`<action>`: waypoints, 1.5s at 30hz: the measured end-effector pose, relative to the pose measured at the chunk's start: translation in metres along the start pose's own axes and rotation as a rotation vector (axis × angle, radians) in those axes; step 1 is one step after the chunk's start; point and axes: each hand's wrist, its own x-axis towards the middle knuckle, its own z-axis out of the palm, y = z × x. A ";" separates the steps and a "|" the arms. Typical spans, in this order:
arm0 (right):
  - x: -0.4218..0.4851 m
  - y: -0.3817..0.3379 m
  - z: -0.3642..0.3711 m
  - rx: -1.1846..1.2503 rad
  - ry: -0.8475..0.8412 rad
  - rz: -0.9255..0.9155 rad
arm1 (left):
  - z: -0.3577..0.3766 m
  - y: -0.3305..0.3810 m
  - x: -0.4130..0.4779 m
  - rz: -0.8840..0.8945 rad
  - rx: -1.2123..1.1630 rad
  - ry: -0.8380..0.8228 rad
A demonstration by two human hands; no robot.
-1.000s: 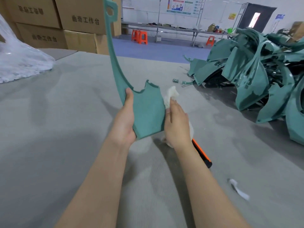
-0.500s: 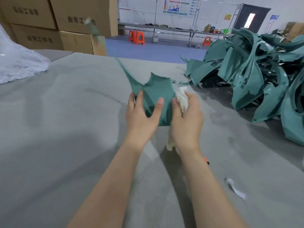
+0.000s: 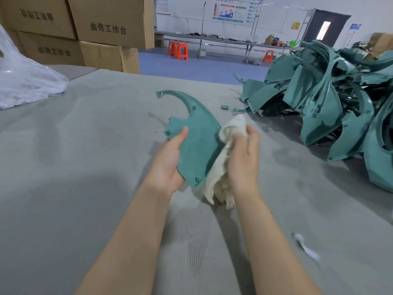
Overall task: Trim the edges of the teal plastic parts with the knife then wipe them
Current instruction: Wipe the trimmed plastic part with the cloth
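Two hands, left hand [image 3: 168,165] gripping teal part [image 3: 195,145]

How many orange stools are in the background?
3. Two orange stools side by side left of centre, a third farther right by the teal parts pile, which may hide more.

Above the counter [image 3: 85,167] the part [image 3: 197,150] sits mid-view, the cloth [image 3: 212,182] touching its right edge. The pile of parts [image 3: 331,107] lies far right, boxes [image 3: 95,28] stand behind left, and perhaps a scrap [image 3: 306,248] lies near right.
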 end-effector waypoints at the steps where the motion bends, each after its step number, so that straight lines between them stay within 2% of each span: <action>1: 0.002 0.000 -0.005 -0.014 0.051 -0.012 | 0.001 0.000 0.000 0.003 0.005 -0.003; 3: -0.003 -0.002 -0.008 -0.092 0.075 -0.152 | 0.004 -0.002 0.000 -0.002 0.027 -0.017; 4: -0.008 -0.004 -0.005 -0.135 0.026 -0.236 | 0.005 -0.003 -0.001 -0.006 0.029 -0.027; 7: -0.030 -0.002 0.020 -0.367 -0.351 -0.450 | 0.005 -0.004 0.000 -0.005 -0.025 -0.104; 9: -0.037 0.003 0.031 -0.576 -0.506 -0.491 | 0.002 -0.004 -0.001 0.005 -0.061 -0.160; 12: -0.024 0.008 0.028 -0.663 -0.424 -0.436 | 0.007 -0.006 -0.005 -0.050 -0.048 -0.231; 15: -0.004 0.011 0.015 -0.648 -0.274 -0.274 | 0.016 -0.013 -0.007 -0.110 -0.001 -0.308; 18: 0.001 0.011 0.009 -0.578 -0.247 -0.144 | 0.020 -0.014 -0.007 -0.144 0.035 -0.276; 21: -0.015 0.012 0.017 -0.590 -0.329 -0.126 | 0.020 -0.011 -0.006 -0.095 -0.032 -0.199; 25: -0.058 0.007 0.043 -0.642 -0.517 -0.350 | 0.000 -0.006 -0.007 -0.011 -0.185 -0.128; 28: -0.062 0.006 0.047 -0.661 -0.611 -0.391 | -0.010 -0.003 -0.008 0.035 -0.211 -0.102; 32: -0.046 0.008 0.044 -0.715 -0.515 -0.371 | -0.002 -0.002 -0.008 -0.036 -0.160 -0.181; 36: -0.015 0.016 0.030 -0.671 -0.360 -0.187 | 0.004 -0.002 -0.003 -0.072 -0.063 -0.204; 40: 0.000 0.028 0.014 -0.612 -0.218 -0.169 | 0.002 -0.001 0.000 -0.128 0.018 -0.124; 43: 0.010 0.032 0.007 -0.497 -0.153 -0.146 | -0.002 0.004 0.000 -0.089 0.031 -0.078; 45: 0.015 0.032 0.001 -0.407 -0.049 -0.091 | -0.004 0.007 0.000 -0.051 0.026 -0.048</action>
